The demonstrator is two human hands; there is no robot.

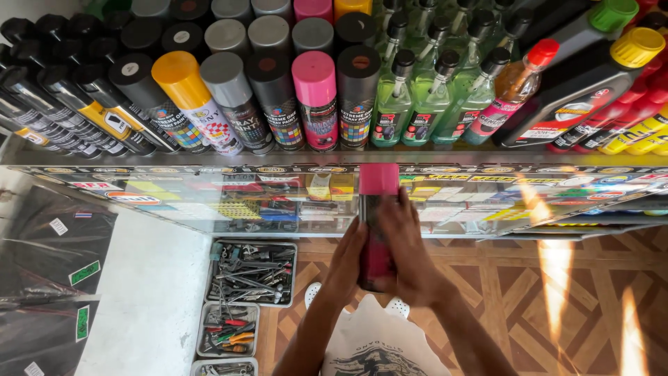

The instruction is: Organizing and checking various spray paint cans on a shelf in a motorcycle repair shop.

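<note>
A spray paint can with a pink cap (378,182) is upright between both my hands, just in front of the glass counter edge. My left hand (346,261) wraps its left side and my right hand (407,247) covers its right side and lower body. On the counter top stand rows of spray cans: a pink-capped one (316,97), a black-capped one (358,90), grey and yellow-capped ones (182,83) to the left.
Green liquid bottles (431,97) and dark oil bottles with red and yellow caps (584,83) fill the counter's right. The glass display case (209,202) holds small packaged goods. Trays of hand tools (252,273) sit on the wooden floor. Black packages (49,278) lie at left.
</note>
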